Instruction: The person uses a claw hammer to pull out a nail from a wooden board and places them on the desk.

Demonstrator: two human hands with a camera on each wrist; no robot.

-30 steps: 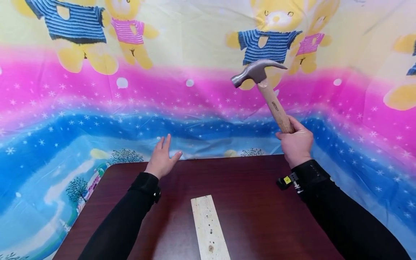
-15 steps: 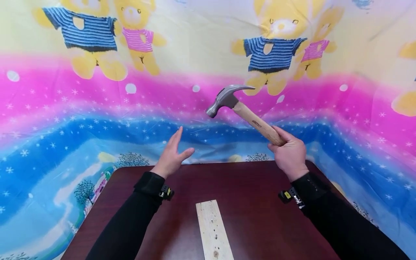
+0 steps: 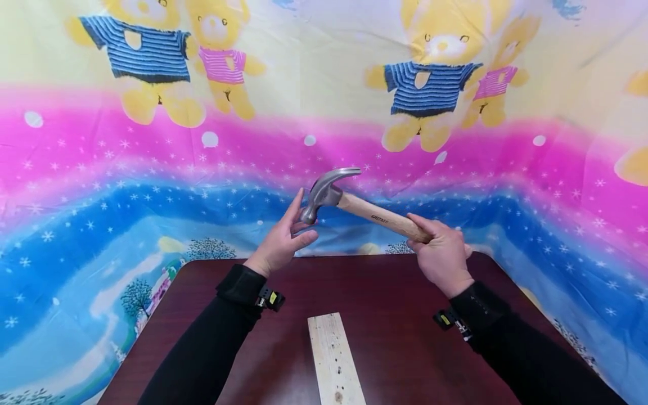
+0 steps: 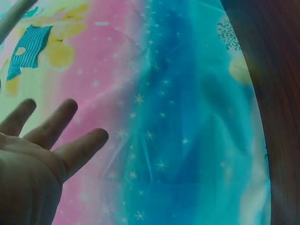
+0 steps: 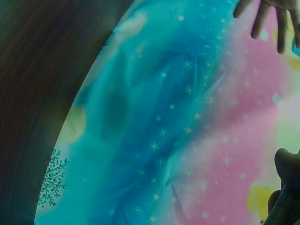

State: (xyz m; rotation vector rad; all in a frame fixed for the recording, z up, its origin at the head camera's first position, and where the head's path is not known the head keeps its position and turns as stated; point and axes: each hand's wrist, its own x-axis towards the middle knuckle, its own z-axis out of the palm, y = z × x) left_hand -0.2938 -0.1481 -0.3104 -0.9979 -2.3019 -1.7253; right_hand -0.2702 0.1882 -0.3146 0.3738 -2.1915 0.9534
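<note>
My right hand (image 3: 444, 257) grips the wooden handle of a claw hammer (image 3: 372, 212) near its end. The hammer is held up above the table, its grey steel head to the left and the claw pointing up and right. My left hand (image 3: 278, 246) is raised beside the head, its fingertips overlapping the striking face in the head view. Straight, spread fingers (image 4: 82, 150) of that hand show in the left wrist view, with part of the hammer handle (image 4: 14, 16) at the top left corner. Below both hands, a pale wooden board (image 3: 334, 360) lies on the table.
The dark red-brown table (image 3: 405, 320) has rounded far corners. Behind it and along its sides hangs a cloth (image 3: 324, 112) printed with bears and snowflakes, close to the table's far edge. Each wrist wears a small black camera, such as the right wrist camera (image 3: 445, 319).
The hammer has swung down and left, its handle now closer to level. My right hand has lowered slightly leftward, and my left hand has moved right to the hammer head.
</note>
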